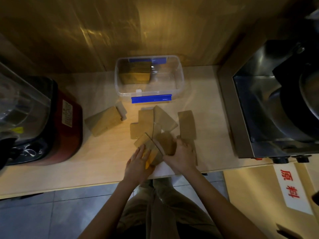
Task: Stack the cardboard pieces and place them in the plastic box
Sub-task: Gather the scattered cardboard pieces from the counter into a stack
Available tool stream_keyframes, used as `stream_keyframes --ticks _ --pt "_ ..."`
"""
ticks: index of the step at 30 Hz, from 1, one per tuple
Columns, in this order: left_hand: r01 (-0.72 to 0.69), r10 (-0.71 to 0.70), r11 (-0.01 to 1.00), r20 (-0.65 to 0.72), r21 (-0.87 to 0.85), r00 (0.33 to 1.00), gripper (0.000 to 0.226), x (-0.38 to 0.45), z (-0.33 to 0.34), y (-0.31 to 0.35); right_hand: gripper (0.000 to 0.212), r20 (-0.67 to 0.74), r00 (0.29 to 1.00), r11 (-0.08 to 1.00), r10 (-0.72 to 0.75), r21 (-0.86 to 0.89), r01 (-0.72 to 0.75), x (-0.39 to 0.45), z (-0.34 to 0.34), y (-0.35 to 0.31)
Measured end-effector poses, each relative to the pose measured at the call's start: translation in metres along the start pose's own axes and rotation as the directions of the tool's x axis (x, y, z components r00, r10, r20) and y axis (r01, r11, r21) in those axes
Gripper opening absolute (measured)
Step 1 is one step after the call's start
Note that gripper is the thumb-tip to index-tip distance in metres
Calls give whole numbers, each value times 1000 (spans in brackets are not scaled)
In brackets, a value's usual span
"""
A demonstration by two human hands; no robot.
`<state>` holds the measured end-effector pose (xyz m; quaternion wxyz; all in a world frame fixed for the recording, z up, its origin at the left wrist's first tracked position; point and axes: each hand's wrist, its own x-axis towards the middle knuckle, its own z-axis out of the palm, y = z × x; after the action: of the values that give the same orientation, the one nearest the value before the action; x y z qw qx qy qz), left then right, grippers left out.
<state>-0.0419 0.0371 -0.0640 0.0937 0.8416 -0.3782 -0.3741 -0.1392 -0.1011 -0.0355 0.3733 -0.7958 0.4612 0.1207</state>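
Note:
A clear plastic box [179, 78] with blue clips stands at the back of the counter; a stack of cardboard pieces [135, 73] lies in its left half. Several loose brown cardboard pieces [146, 121] are scattered in front of the box. Near the counter's front edge, my left hand [139, 162] and my right hand [181, 155] press from both sides on a small bundle of cardboard pieces [156, 146]. A further piece [187, 124] lies flat to the right. Another stack [105, 122] sits apart to the left.
A red and black appliance [57, 121] with a clear cover stands at the left. A steel machine [276, 100] fills the right side. A wooden wall rises behind the box. A white sign with red characters [290, 185] hangs below the counter at right.

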Motion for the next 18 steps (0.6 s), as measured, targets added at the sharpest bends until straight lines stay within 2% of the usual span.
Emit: stream_keyframes --ticks 1,3,4,5,7,9,10,11,15,17,18 --pt "10 -15 991 -39 -132 999 64 0 -6 5 72 15 1000 989 13 146 -15 -1 -5 -2" --pt "-6 -83 912 -200 -410 976 56 -2 -19 17 64 78 997 908 3 417 -35 -8 -14 -9" --pt "-24 -137 851 -267 -525 954 47 -3 -25 23 63 116 993 863 -25 505 -37 -12 -18 -14" --pt "-43 -186 753 -275 -657 943 38 -4 -30 30 61 146 987 819 -63 572 -32 -15 -19 -17" --pt "-54 -160 392 -125 -918 979 30 -6 -39 43 53 209 968 747 -135 663 -39 -20 -18 -25" --pt "20 -38 21 19 -1000 999 41 -6 -46 52 51 248 952 737 -182 675 -35 -24 -16 -29" --pt "76 7 -105 75 -992 997 49 -6 -49 55 56 243 949 755 -203 656 -6 -27 -16 -30" --pt "124 37 -184 119 -975 992 57 -5 -51 57 60 230 947 778 -226 627 34 -30 -16 -32" --pt "177 75 -346 161 -921 984 74 2 -53 62 67 116 945 878 -305 418 232 -35 -16 -34" --pt "155 96 -327 130 -932 987 71 5 -52 62 65 103 918 894 -384 288 342 -34 -18 -32" --pt "147 102 -295 122 -944 987 63 6 -51 61 63 130 901 892 -414 256 373 -31 -19 -30"
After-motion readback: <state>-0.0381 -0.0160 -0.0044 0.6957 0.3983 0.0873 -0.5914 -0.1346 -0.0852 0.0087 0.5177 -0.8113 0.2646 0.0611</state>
